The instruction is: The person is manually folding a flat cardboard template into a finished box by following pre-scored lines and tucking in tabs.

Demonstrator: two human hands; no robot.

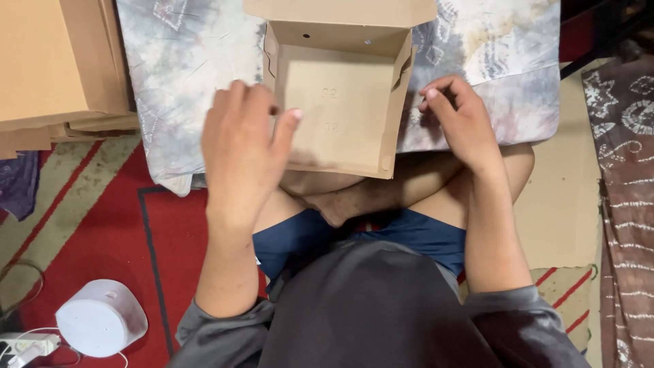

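Folding looks to be the step in hand: a brown cardboard box (337, 109), half formed with its lid flap standing up at the far side, lies on a marbled cushion (184, 61) just beyond the crossed legs; left hand (242, 150) covers the box's left wall, fingers (286, 129) loosely curled with the thumb over the box floor, gripping nothing that I can make out; right hand (463, 123) rests against the box's right wall, fingers bent and pressing the side flap, not closed round it; I judge the walls are being squared up, so the next move calls for even pressure on both sides at once; flat cardboard sheets (61, 68) are stacked left of the box; a white round device (101, 317) sits on the red rug, well apart.
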